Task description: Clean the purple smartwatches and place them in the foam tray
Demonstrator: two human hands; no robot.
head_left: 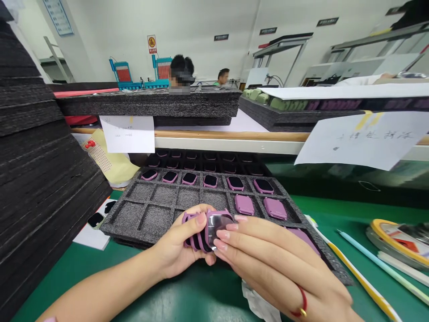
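Note:
My left hand [177,250] is closed round several purple watch cases [196,237], gripped as a stack. The front case shows a shiny metal back [216,226]. My right hand [268,264] lies over it from the right, fingertips pinching the front case's edge. Both hands hover at the near edge of a black foam tray [150,214] with square pockets. The tray's far row holds purple cases with dark screens [210,180]; two more purple cases [244,204] lie face down in the second row. The near left pockets hold nothing.
A tall stack of black foam trays [36,170] rises at the left. More foam trays [150,105] sit on a raised shelf, with paper labels [129,133] hanging down. Pens [365,257] and a tape roll [398,237] lie on the green mat at right. People sit far behind.

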